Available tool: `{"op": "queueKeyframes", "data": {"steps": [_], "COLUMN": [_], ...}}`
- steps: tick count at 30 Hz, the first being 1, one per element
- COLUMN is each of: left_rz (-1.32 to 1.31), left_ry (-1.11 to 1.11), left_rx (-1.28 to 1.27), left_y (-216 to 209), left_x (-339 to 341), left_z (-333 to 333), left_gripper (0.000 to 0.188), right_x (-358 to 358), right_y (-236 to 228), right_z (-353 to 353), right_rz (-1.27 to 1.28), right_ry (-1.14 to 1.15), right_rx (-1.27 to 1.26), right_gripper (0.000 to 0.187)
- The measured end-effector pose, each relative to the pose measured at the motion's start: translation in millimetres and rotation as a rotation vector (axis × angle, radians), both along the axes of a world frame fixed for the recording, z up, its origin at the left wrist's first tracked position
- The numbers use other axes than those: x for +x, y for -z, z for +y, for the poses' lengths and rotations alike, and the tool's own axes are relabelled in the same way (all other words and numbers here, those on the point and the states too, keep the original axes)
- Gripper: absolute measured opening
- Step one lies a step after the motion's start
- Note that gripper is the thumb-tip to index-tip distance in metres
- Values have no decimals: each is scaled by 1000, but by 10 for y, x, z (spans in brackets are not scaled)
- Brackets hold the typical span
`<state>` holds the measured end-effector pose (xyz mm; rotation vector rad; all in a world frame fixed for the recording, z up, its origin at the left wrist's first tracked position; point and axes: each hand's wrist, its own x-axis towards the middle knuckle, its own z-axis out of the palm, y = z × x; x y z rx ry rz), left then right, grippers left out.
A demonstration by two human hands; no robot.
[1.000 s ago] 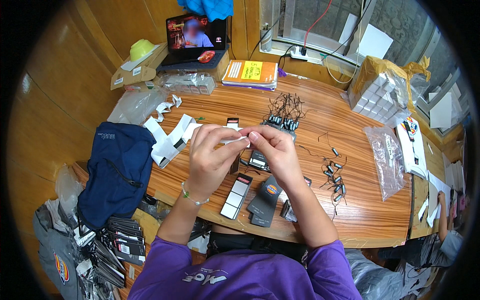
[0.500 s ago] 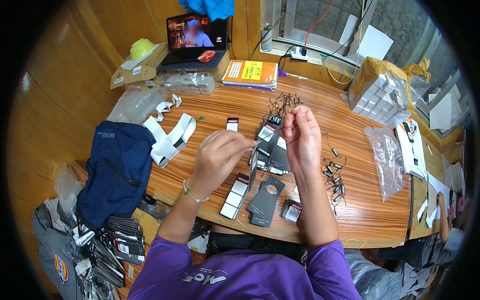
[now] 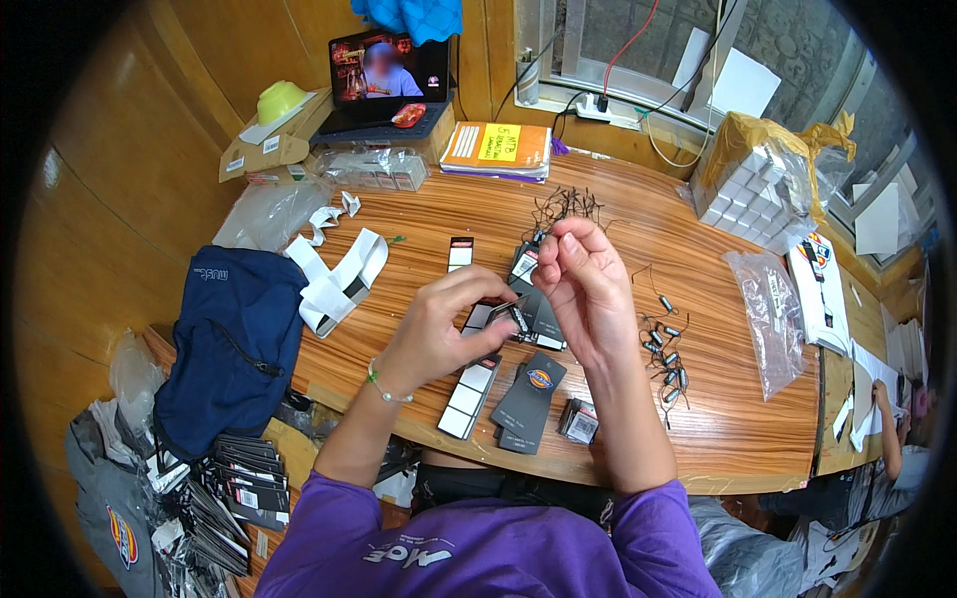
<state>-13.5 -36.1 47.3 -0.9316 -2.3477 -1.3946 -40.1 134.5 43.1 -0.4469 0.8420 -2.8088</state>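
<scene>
My left hand [image 3: 439, 324] is closed around a dark hang tag [image 3: 509, 315], which is tilted and mostly hidden by the fingers. To its right my right hand [image 3: 590, 284] is raised with thumb and fingers pinched; what they hold, if anything, is too small to make out. Below the hands lie dark grey hang tags [image 3: 528, 407] with an oval logo, and a strip of white labels [image 3: 469, 399]. More dark tags [image 3: 546, 321] are partly behind my right hand. A bunch of black tag strings [image 3: 570, 205] lies beyond it.
Loose string fasteners [image 3: 670, 369] are scattered right of my forearm. A small tag stack [image 3: 578, 421] sits near the front edge. Around the table are a plastic bag [image 3: 766, 319], a box of white packs [image 3: 748, 189], a blue bag [image 3: 229, 339] and a laptop [image 3: 389, 110]. Another person's hand [image 3: 880, 397] shows far right.
The tag in my left hand has turned from upright to tilted, and that hand has moved slightly down. My right hand has dropped a little and shifted left.
</scene>
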Motion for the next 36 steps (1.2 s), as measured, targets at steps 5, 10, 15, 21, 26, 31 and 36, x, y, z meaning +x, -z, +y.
{"op": "queueKeyframes", "data": {"steps": [5,10,15,21,26,31,36], "left_rz": [-42,57,109,139,-181,-92,-166], "left_ry": [-116,4,16,-94,18,17,69], "left_rx": [7,-149,38,264,592,486,584], "left_y": [28,81,88,108,170,144,186], "left_x": [-5,-19,-20,-56,-52,-100,-115], "left_z": [52,12,-15,-139,-97,-157,-173], "left_gripper": [14,13,19,14,12,13,16], "right_x": [73,55,54,124,192,177,174], "right_y": [-108,-93,-106,-143,-159,-122,-64], "right_z": [-2,38,47,21,-66,-92,-152], "right_rz": [37,35,52,200,259,270,287], "right_ry": [10,20,56,151,159,129,57], "right_rx": [22,19,17,312,517,525,553], "right_gripper": [27,27,23,15,14,14,15]}}
